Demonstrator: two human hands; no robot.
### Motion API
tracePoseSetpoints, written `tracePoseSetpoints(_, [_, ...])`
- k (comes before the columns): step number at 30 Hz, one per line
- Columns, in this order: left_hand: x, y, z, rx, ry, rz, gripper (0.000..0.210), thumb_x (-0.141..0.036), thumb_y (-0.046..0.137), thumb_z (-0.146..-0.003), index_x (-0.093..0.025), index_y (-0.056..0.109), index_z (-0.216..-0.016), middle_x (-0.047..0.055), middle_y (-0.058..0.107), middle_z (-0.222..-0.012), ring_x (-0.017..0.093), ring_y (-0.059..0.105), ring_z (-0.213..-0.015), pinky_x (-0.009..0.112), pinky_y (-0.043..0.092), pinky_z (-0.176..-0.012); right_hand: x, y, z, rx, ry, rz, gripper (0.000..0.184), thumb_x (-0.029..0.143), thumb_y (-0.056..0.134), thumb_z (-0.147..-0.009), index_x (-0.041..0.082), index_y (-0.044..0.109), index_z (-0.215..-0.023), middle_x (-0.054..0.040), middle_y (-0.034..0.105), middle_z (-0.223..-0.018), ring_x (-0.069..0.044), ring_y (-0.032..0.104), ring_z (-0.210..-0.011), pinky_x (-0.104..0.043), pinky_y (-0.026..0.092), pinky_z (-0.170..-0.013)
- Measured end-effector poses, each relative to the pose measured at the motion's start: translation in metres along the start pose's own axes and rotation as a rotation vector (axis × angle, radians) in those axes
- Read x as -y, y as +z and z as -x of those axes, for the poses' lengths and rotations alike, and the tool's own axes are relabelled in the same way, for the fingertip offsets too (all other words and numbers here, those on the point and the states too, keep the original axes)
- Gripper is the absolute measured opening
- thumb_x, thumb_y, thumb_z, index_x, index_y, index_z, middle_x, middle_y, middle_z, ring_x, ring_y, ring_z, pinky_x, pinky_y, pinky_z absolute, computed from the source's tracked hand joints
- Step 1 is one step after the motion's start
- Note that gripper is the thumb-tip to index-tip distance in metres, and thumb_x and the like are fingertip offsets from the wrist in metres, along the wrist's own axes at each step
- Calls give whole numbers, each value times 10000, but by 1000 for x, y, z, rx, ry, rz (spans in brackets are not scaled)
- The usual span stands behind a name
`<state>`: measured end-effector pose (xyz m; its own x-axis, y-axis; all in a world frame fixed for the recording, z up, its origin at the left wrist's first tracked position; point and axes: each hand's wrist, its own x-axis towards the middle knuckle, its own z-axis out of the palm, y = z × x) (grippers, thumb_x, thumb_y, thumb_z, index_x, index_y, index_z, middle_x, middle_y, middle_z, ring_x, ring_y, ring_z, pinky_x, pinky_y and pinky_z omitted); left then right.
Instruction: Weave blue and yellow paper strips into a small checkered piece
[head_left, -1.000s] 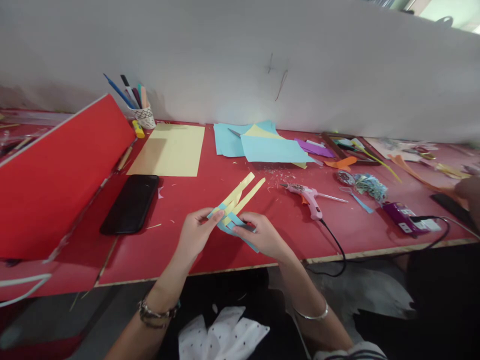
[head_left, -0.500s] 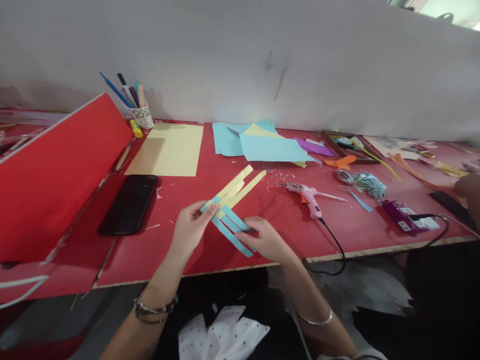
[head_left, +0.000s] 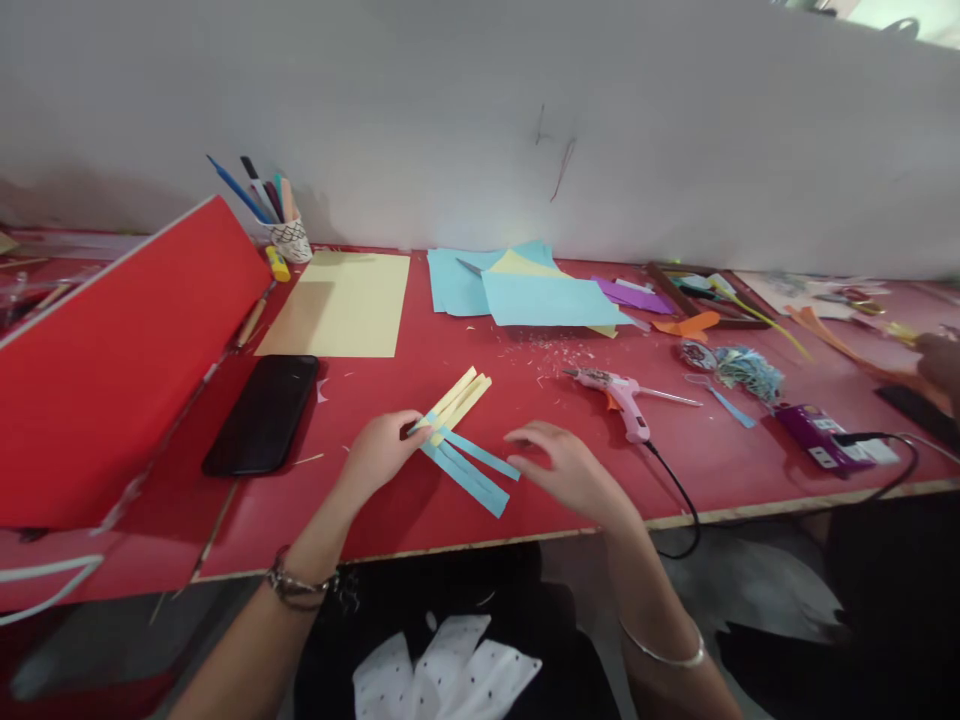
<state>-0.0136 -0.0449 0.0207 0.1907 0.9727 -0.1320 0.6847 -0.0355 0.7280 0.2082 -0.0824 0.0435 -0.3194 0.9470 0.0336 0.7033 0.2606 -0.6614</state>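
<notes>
My left hand pinches a small weave of paper strips at its crossing point, thumb on top. Yellow paper strips stick out from it toward the back right. Blue paper strips fan out toward the front right, two of them lying nearly side by side. Just right of the blue ends, my right hand hovers with thumb and fingers apart, and nothing shows between them. The part of the weave under my left fingers is hidden.
A pink glue gun with a black cord lies to the right, near a purple power strip. Left are a black phone and a leaning red board. Blue sheets lie behind. Another person's hand is at far right.
My right hand has let go of the blue strips and moved right, its fingers opening. The strips have shifted, the yellow ends swinging lower and closer together.
</notes>
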Motion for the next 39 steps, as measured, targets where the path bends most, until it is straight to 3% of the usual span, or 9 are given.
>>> tracePoseSetpoints(3, [4,-7,-3,62,1,-156,239,-360,390,-750,-180,548,-748,26,580,-701,193,527,-671,253,315,-554,-11,-14,3,-121,57,-1,173,294,475,-793,191,603,-846,-45,653,-867,-156,601,-806,-273,449,-726])
tracePoseSetpoints(5, [5,-13,-6,163,80,-157,265,-381,381,-766,-175,546,-744,23,569,-691,183,521,-657,248,315,-552,-20,-22,5,-243,111,48,176,304,463,-780,193,598,-799,-45,654,-813,-160,602,-739,-278,458,-681])
tracePoseSetpoints(9, [6,-23,-17,347,196,-116,323,-452,407,-767,-172,565,-733,8,553,-669,160,499,-623,231,325,-540,-42,-34,7,-581,249,347,211,316,424,-754,177,579,-788,-79,622,-773,-200,563,-704,-343,444,-686])
tracePoseSetpoints(13, [6,-25,-27,306,209,-224,218,-352,446,-764,-182,576,-803,25,591,-756,173,530,-679,245,374,-584,-68,-36,9,-789,384,632,320,346,398,-745,132,553,-927,-155,577,-887,-278,499,-865,-427,405,-748])
tracePoseSetpoints(17, [3,-16,-33,41,296,-387,308,-194,454,-742,-179,530,-1040,96,561,-1044,230,515,-958,307,418,-759,-92,-31,7,-699,460,669,418,388,413,-733,102,520,-1018,-171,553,-901,-293,474,-887,-428,394,-750])
tracePoseSetpoints(19, [1,-9,-36,-41,353,-485,331,-149,442,-736,-166,532,-1054,113,536,-1080,248,488,-998,341,414,-798,-101,-29,4,-663,460,643,443,385,419,-726,93,496,-1050,-176,551,-918,-290,477,-888,-417,396,-754])
tracePoseSetpoints(28, [-4,8,-45,-38,288,-386,162,-239,532,-760,-169,556,-904,60,561,-931,189,564,-811,279,454,-663,-109,-32,-6,-683,484,553,460,382,446,-673,94,425,-1031,-179,544,-942,-284,498,-902,-396,398,-794])
tracePoseSetpoints(36, [-3,10,-43,-24,376,-322,66,-197,497,-780,-183,538,-830,33,571,-864,172,559,-809,264,447,-655,-102,-27,-7,-766,512,578,435,410,419,-681,122,456,-1005,-159,569,-918,-278,510,-853,-396,399,-779])
tracePoseSetpoints(39, [3,11,-42,-100,394,-266,79,-209,471,-787,-184,534,-746,29,557,-813,167,549,-794,268,447,-682,-97,-29,-9,-742,564,569,454,402,440,-674,115,452,-1025,-168,577,-947,-286,520,-880,-389,403,-774])
